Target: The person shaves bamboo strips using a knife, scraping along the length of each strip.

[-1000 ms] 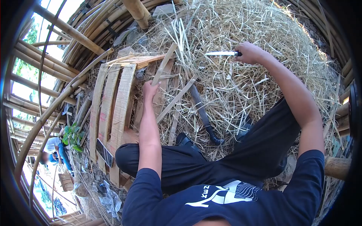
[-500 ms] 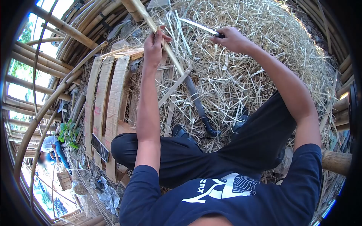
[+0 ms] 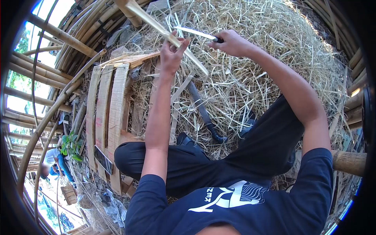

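My left hand (image 3: 172, 56) is closed around a long, pale split bamboo strip (image 3: 192, 60), with some fingers raised along it. The strip slants from the upper left to a free lower end above the straw. In my right hand (image 3: 234, 44) is a knife (image 3: 197, 33), gripped by its black handle. Its bright blade points left, and the tip is close to the strip; whether they touch I cannot tell. Below the strip, a long dark tool (image 3: 200, 105) with a glossy, curved black end lies on the straw between my legs.
Straw-like shavings (image 3: 266, 66) cover the ground. To my left stands a wooden pallet (image 3: 117, 102) with a phone (image 3: 103, 159) on it. Bamboo poles (image 3: 66, 37) form a frame around me. Another person (image 3: 58, 162) bends over outside, at the far left.
My left hand has shifted right and slightly down, and the strip's lower end has swung right, away from the dark tool. The knife has moved a little left, nearer the strip.
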Motion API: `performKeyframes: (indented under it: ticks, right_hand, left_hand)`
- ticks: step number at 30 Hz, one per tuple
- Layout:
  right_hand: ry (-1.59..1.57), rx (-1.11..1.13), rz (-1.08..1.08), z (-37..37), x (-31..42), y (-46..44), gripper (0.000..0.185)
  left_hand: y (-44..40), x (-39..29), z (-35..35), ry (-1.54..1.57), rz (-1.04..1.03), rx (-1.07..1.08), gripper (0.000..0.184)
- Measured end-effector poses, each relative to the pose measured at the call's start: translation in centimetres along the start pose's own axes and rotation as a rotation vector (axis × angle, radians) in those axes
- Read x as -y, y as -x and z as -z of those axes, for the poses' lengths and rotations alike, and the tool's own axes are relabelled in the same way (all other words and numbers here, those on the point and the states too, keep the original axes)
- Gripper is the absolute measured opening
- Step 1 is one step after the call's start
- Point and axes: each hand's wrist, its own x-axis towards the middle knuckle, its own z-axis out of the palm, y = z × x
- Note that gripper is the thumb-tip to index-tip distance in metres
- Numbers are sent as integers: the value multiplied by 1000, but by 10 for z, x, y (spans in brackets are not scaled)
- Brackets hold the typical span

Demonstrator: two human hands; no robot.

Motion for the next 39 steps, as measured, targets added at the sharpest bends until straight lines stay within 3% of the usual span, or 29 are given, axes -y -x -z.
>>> performKeyframes:
  ticks: [4, 9, 12, 16, 17, 21, 24, 26, 29, 31, 34, 39]
  right_hand:
    - [40, 44, 11, -3, -7, -3, 49]
    - [37, 196, -89, -9, -10, -5, 51]
    - [113, 360, -205, -6, 6, 7, 54]
    - [241, 345, -63, -21, 3, 12, 54]
    - [197, 386, -90, -21, 10, 17, 52]
    - [135, 335, -91, -22, 39, 44, 48]
    - [102, 297, -133, -18, 64, 67, 45]
    - [-75, 190, -210, -19, 78, 84, 44]
    - [-232, 46, -144, -38, 81, 103, 47]
    - [-301, 33, -171, -50, 87, 111, 47]
    - [-352, 8, -167, -66, 90, 117, 45]
    - [-390, 22, -233, -67, 111, 119, 42]
  left_hand:
    - [-6, -33, 4, 158, -110, -273, 93]
    - [-13, -66, 26, 183, -316, -508, 83]
    - [-14, -75, 40, 265, -412, -497, 64]
    - [-9, -88, 50, 298, -460, -537, 56]
    - [-10, -90, 50, 296, -476, -586, 43]
    - [-6, -99, 61, 452, -423, -551, 40]
    - [-5, -101, 60, 657, -267, -548, 45]
    - [-7, -105, 59, 687, -232, -529, 35]
    - [-8, -110, 52, 679, -277, -452, 32]
    - [-7, -110, 48, 411, -416, -405, 32]
    - [-1, -113, 44, 448, -414, -305, 35]
    - [8, -117, 35, 459, -423, -399, 36]
